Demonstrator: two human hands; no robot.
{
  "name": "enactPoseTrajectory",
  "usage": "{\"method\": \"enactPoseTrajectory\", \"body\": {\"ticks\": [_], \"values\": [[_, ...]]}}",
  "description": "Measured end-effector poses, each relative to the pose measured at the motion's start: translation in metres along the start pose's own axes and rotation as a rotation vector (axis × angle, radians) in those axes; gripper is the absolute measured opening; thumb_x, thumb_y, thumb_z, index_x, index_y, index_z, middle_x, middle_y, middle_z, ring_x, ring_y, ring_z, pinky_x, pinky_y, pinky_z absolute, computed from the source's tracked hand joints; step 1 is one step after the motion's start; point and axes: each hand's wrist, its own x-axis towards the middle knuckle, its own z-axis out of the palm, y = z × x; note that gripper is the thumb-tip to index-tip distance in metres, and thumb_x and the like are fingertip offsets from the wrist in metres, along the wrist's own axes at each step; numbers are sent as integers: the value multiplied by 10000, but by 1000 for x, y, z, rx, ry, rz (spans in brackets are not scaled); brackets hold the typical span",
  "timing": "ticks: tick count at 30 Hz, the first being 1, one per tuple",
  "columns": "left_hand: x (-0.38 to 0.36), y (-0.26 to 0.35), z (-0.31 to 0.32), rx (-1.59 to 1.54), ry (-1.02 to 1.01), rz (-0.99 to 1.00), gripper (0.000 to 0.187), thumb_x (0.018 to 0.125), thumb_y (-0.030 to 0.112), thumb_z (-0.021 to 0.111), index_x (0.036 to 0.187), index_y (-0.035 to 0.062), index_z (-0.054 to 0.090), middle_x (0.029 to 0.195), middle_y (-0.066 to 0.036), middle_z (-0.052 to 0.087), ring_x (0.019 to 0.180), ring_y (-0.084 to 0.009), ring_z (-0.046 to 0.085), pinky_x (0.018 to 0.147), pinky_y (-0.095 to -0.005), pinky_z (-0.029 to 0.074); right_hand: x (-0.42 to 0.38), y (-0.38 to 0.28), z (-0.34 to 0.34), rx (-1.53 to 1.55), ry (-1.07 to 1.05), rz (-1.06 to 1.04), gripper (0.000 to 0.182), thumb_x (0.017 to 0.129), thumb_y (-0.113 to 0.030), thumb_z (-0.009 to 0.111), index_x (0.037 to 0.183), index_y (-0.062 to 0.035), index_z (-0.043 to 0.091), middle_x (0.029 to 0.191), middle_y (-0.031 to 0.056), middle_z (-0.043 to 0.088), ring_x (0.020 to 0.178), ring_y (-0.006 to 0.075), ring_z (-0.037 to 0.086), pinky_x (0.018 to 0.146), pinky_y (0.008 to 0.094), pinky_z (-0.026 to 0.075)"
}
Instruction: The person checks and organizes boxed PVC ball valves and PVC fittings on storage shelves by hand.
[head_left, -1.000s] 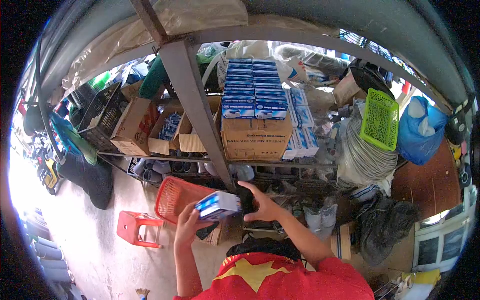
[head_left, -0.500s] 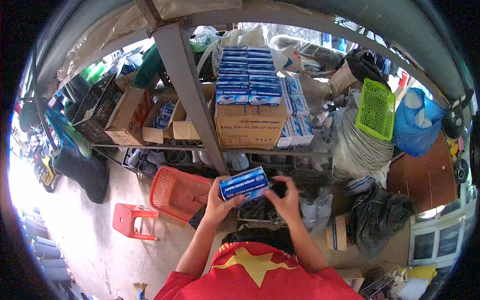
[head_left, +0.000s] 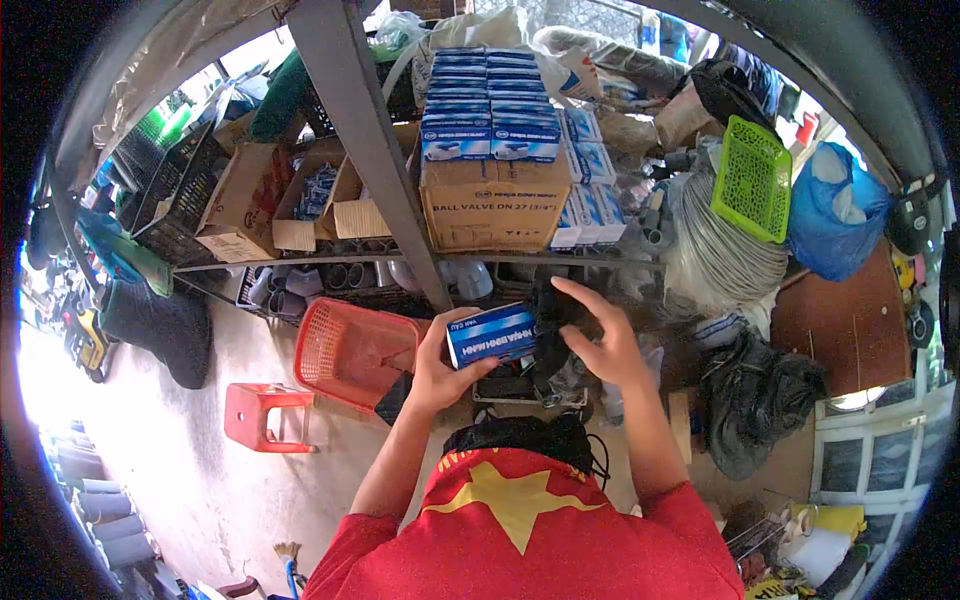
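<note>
The left hand [head_left: 438,372] holds 1 blue-and-white box [head_left: 490,338], right hand [head_left: 612,350] spread nearby.

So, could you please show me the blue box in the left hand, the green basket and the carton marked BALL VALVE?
Blue box [head_left: 493,336]: head view, on its printed face.
Green basket [head_left: 752,180]: head view, on its mesh.
Carton [head_left: 494,214]: head view, on its printed front.
</note>
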Motion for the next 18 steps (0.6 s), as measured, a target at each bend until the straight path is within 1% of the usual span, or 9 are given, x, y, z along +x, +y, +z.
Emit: {"method": "enactPoseTrajectory", "body": {"ticks": [3,4,5,7,9,10,13,17,18], "values": [[-4,-1,2,-90,-20,49,639,742,147,813,1252,-1,458,1202,-117,578,1098,-181,561,948,-329,451,-25,29,37,790,4,276,903,793,-424,751,1444,9,301,1411,153,452,1288,239,434,1077,385,328],[-5,-2,2,-121,-32,55,635,747,145,807,1254,-1,453,1215,-120,571,1112,-187,554,959,-335,444,-44,43,49,744,3,475,1145,706,-601,756,1474,21,178,1442,157,365,1345,244,326,1099,404,282],[-6,-3,1,-151,-47,59,631,752,142,800,1256,-2,448,1227,-122,564,1125,-194,548,969,-341,438,-73,87,78,864,78,564,1113,699,-503,813,1469,8,192,1404,153,388,1334,238,327,1095,400,289],[-4,1,0,-125,-91,72,657,756,141,792,1286,1,430,1233,-124,556,1136,-214,540,986,-350,423,-74,61,95,1046,348,634,972,692,-322,866,1419,-8,303,1342,130,464,1277,220,407,1071,388,329],[4,5,-1,-38,-90,95,678,754,149,795,1303,5,424,1234,-126,556,1133,-225,541,985,-348,421,-65,56,82,864,265,516,874,676,-223,870,1367,-19,376,1274,102,517,1212,206,468,1049,376,358],[14,9,-11,321,-118,279,706,748,163,803,1322,14,420,1233,-128,560,1132,-224,544,978,-337,423,-59,53,76,773,229,458,829,669,-174,872,1342,-24,413,1240,88,544,1179,199,498,1038,370,373],[18,17,-9,31,-206,61,706,736,174,813,1310,13,436,1231,-139,565,1138,-235,552,971,-337,428,-43,31,66,632,259,293,745,659,-168,869,1278,-41,475,1161,49,586,1082,178,552,987,353,418],[16,20,-3,288,-197,93,670,703,178,832,1270,46,500,1207,-164,593,1113,-264,595,932,-356,464,-24,7,51,251,267,207,680,649,-237,872,1181,-42,497,1069,85,599,995,185,579,897,339,457],[15,30,-1,354,-216,70,651,692,181,838,1249,59,523,1152,-167,622,1062,-277,626,901,-364,485,-15,-6,38,173,164,169,643,648,-267,864,1130,-39,504,1025,109,603,934,231,615,840,346,481]]}}
